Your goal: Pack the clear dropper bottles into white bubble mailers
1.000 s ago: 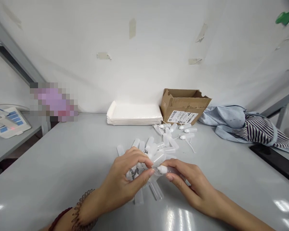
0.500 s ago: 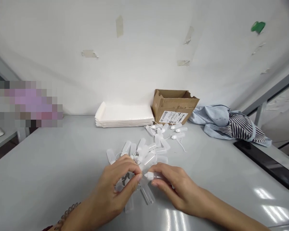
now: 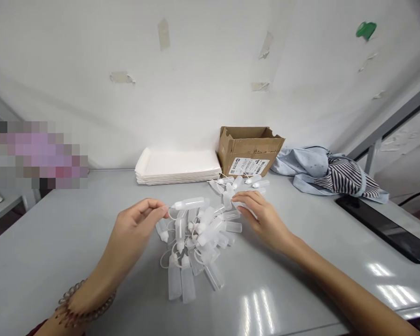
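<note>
Small translucent squeeze bottles with white tips and thin looped cap straps lie in a loose pile point(image 3: 210, 228) on the grey table. My left hand point(image 3: 138, 221) is closed in a pinch at the tip end of one squeeze bottle point(image 3: 192, 203), which lies level along the pile's upper left edge; the exact part between the fingertips is too small to make out. Over the pile's far right side, my right hand point(image 3: 264, 217) has its thumb and fingers apart, close to a few bottles partly hidden behind the fingers.
Behind the pile are a stack of white padded envelopes point(image 3: 178, 163) and an open cardboard box point(image 3: 252, 151) with a label. To the right lie a light blue and striped cloth bundle point(image 3: 329, 172) and a long black object point(image 3: 385, 228). A white wall rises at the back.
My hands have moved apart from the pile's near middle. The left went up and leftward with a bottle at its fingertips; the right let go of its bottle and moved up towards the far bottles.
</note>
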`<state>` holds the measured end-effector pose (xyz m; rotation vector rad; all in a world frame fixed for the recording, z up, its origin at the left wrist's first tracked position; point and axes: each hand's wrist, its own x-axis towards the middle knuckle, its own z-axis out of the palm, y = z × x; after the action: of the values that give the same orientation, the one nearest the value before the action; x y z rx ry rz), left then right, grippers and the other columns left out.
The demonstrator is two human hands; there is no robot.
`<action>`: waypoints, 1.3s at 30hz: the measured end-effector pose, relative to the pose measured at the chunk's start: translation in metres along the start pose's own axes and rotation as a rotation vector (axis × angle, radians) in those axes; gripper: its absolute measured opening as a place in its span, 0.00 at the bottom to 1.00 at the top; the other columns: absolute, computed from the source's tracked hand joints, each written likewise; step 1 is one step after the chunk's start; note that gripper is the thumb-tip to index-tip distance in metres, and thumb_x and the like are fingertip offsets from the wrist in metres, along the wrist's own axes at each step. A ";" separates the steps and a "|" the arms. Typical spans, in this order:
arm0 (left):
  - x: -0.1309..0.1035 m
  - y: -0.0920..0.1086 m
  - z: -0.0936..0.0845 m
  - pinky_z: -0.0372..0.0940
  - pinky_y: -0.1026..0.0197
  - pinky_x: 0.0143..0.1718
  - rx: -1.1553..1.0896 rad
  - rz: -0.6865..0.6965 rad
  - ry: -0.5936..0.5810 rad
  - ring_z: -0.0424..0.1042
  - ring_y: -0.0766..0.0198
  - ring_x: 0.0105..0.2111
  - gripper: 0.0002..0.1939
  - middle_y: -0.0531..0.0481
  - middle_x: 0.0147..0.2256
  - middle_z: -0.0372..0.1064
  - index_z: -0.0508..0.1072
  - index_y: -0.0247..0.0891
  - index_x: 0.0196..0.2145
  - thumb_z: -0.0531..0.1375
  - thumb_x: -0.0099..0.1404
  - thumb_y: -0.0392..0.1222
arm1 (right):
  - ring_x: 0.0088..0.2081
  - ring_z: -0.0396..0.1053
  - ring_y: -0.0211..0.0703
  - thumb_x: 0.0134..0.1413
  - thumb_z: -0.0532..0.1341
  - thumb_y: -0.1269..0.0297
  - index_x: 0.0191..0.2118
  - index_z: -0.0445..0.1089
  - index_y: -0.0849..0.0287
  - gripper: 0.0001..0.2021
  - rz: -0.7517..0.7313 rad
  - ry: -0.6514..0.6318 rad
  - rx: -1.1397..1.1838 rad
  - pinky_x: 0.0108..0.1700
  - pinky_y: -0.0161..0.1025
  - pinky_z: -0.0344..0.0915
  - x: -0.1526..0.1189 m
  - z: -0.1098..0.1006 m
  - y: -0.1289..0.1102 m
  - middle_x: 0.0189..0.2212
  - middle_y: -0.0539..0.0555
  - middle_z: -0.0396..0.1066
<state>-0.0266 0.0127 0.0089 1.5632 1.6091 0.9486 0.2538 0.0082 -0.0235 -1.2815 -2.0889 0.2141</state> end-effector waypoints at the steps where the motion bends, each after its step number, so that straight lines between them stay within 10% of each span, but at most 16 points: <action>1: 0.003 -0.001 -0.001 0.58 0.66 0.28 0.059 -0.015 -0.005 0.64 0.63 0.29 0.13 0.54 0.27 0.68 0.70 0.41 0.27 0.55 0.59 0.51 | 0.48 0.65 0.51 0.61 0.52 0.71 0.44 0.67 0.58 0.10 0.014 -0.018 -0.016 0.49 0.50 0.64 0.000 0.003 0.003 0.44 0.59 0.69; 8: 0.006 0.002 0.001 0.55 0.64 0.25 0.456 0.052 -0.251 0.57 0.65 0.22 0.18 0.53 0.27 0.71 0.75 0.41 0.25 0.52 0.58 0.53 | 0.47 0.66 0.54 0.59 0.50 0.71 0.36 0.70 0.61 0.11 0.150 -0.117 -0.100 0.47 0.51 0.65 -0.003 0.007 0.007 0.45 0.63 0.69; 18: 0.002 -0.003 0.000 0.55 0.66 0.21 0.385 0.306 -0.031 0.65 0.62 0.26 0.15 0.50 0.26 0.71 0.75 0.41 0.26 0.54 0.62 0.49 | 0.33 0.69 0.47 0.56 0.54 0.66 0.35 0.62 0.57 0.02 0.378 -0.055 -0.008 0.34 0.44 0.64 -0.001 -0.008 0.006 0.33 0.57 0.71; 27: -0.019 0.004 0.012 0.65 0.67 0.27 0.067 0.479 -0.348 0.68 0.60 0.41 0.18 0.49 0.41 0.70 0.67 0.45 0.52 0.56 0.64 0.46 | 0.33 0.71 0.41 0.63 0.55 0.62 0.47 0.55 0.55 0.10 0.340 -0.277 1.237 0.40 0.44 0.65 -0.004 -0.020 -0.046 0.30 0.51 0.71; 33: -0.027 0.009 0.012 0.66 0.62 0.42 -0.031 0.502 -0.532 0.70 0.64 0.38 0.13 0.53 0.39 0.71 0.69 0.46 0.47 0.57 0.64 0.42 | 0.36 0.69 0.41 0.63 0.55 0.62 0.47 0.55 0.53 0.10 0.379 -0.252 1.264 0.43 0.44 0.61 -0.011 -0.013 -0.052 0.32 0.51 0.71; 39: -0.027 0.014 0.009 0.64 0.61 0.40 -0.086 0.403 -0.432 0.69 0.63 0.35 0.07 0.53 0.32 0.71 0.71 0.42 0.40 0.58 0.64 0.42 | 0.37 0.68 0.43 0.64 0.53 0.61 0.48 0.53 0.51 0.09 0.362 -0.156 1.202 0.43 0.44 0.60 -0.011 -0.012 -0.048 0.31 0.50 0.71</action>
<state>-0.0111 -0.0137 0.0159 1.9137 0.9645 0.7934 0.2292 -0.0279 0.0026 -0.8262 -1.3229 1.4877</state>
